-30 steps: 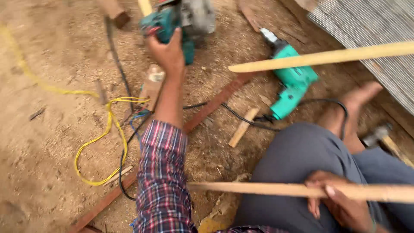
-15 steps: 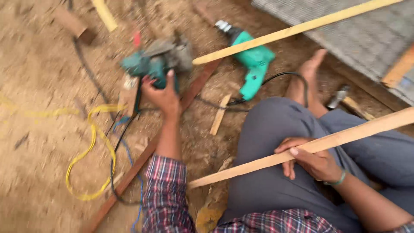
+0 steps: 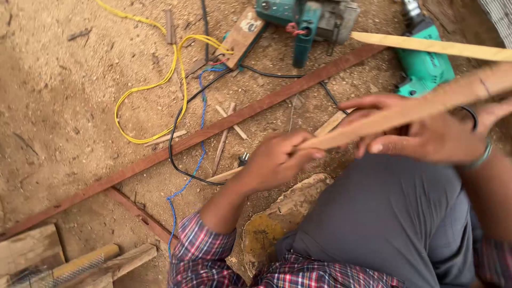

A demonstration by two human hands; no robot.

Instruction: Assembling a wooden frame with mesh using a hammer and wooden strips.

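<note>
At the far left, sawdust-strewn ground [image 3: 64, 106] carried a few wooden offcuts [image 3: 80, 264] in the lower corner, and a long reddish wooden strip [image 3: 202, 136] ran diagonally up from there toward the upper right. A yellow cable [image 3: 160, 80] looped over the dirt above that strip, with a blue wire [image 3: 198, 144] and a black cord [image 3: 173, 144] crossing it just beside. Near the top middle lay a teal power saw [image 3: 306, 18], resting on the ground well apart from both hands. Lower, the left hand [image 3: 277, 162], in a plaid sleeve [image 3: 213, 253], was closed around the near end of a pale wooden stick [image 3: 405, 109], fingers curled over it and the thumb pressed along its top. The stick rose at a slant to the right, held above the lap in grey trousers [image 3: 389, 218], beside a rough chunk of wood [image 3: 282, 213] under the knee. Farther right, the right hand [image 3: 421, 133] gripped the same stick at its middle, fingers wrapped below and the wrist wearing a metal bangle [image 3: 480, 157]. Behind it a green electric drill [image 3: 424, 64] lay on the ground, and a second pale wooden slat [image 3: 432, 46] crossed above the drill toward the right edge
</note>
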